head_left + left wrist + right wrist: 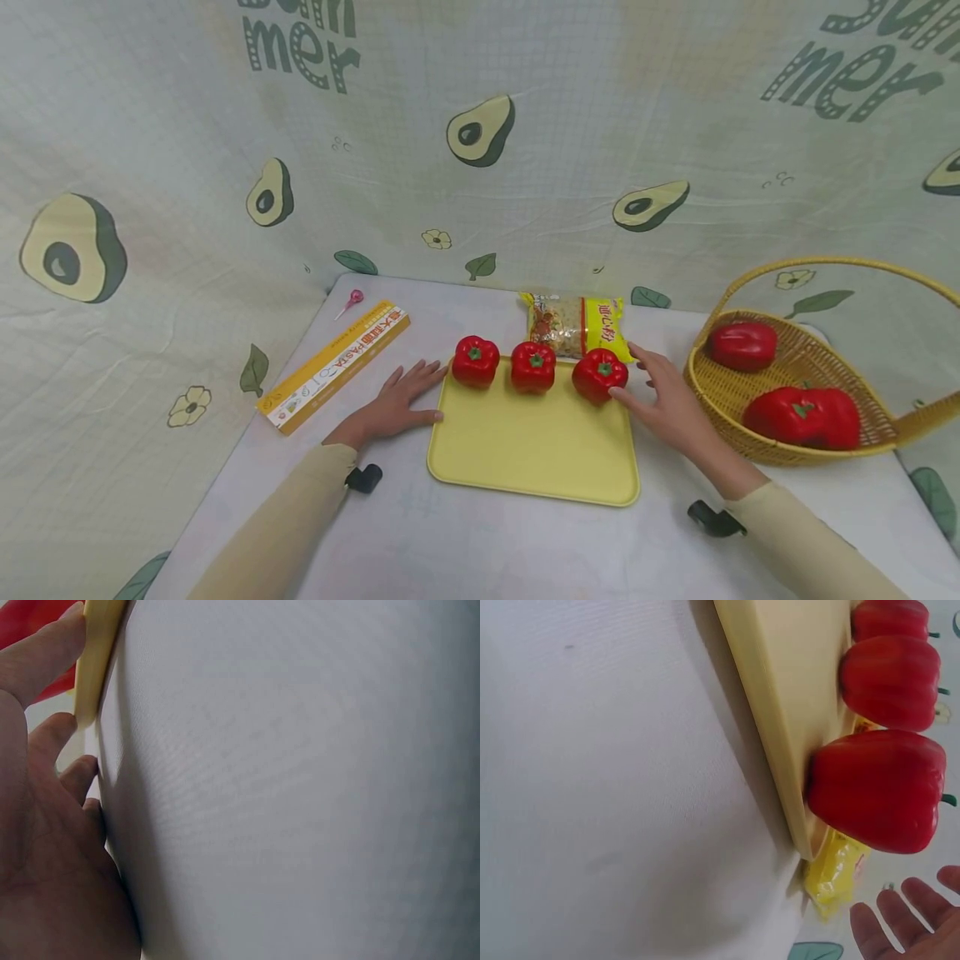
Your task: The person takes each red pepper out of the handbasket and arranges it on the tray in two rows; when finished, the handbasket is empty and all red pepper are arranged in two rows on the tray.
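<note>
A yellow tray [532, 442] lies on the table with three red bell peppers in a row along its far edge: a left pepper [476, 362], a middle pepper [533, 367] and a right pepper [600, 376]. My left hand [397, 402] rests at the tray's left side, fingers spread, thumb and fingertips right at the rim. Beside the right pepper is my right hand [670, 404], its fingers extended and its thumb tip overlapping the pepper in the head view. In the right wrist view, the spread fingers [901, 919] appear below that pepper [881, 791], holding nothing.
Right of the tray stands a wicker basket [708, 408] with a tall handle, holding red peppers [802, 417]. A yellow pasta bag [577, 325] lies behind the tray. To the left are a long pasta box [337, 367] and a pink lollipop [356, 297]. A printed cloth hangs behind.
</note>
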`<state>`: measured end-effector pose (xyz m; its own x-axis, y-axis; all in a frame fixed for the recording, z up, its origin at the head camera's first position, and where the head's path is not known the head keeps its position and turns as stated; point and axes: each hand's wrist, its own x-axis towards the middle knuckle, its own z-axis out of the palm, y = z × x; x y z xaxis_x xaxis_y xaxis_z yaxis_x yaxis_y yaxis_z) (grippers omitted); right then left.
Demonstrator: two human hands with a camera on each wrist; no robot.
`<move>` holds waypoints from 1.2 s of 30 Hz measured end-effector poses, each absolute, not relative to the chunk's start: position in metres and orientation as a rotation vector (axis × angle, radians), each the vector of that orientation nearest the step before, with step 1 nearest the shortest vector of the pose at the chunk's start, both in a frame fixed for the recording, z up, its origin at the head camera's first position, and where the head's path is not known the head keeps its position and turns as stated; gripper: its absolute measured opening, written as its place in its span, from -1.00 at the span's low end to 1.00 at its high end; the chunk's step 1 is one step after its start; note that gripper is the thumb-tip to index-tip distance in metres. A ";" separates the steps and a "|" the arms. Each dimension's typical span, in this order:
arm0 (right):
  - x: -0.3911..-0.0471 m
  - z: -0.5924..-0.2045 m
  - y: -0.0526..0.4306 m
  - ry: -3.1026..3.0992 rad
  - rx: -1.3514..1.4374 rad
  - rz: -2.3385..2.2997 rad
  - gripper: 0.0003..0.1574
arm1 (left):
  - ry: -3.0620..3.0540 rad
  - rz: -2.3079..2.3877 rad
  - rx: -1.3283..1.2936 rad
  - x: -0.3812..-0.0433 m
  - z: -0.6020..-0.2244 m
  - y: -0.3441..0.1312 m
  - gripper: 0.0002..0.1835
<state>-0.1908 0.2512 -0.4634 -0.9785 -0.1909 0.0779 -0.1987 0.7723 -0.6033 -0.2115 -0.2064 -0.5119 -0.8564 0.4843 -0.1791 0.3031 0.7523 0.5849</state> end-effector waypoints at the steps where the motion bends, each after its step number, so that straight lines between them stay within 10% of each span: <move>1: -0.190 -0.463 0.252 -2.946 0.323 1.000 0.11 | 2.632 0.796 0.607 -0.211 -0.512 -0.206 -0.08; 36: -0.163 -0.421 0.300 -2.921 0.267 0.744 -0.09 | 2.623 0.801 0.605 -0.212 -0.512 -0.207 -0.08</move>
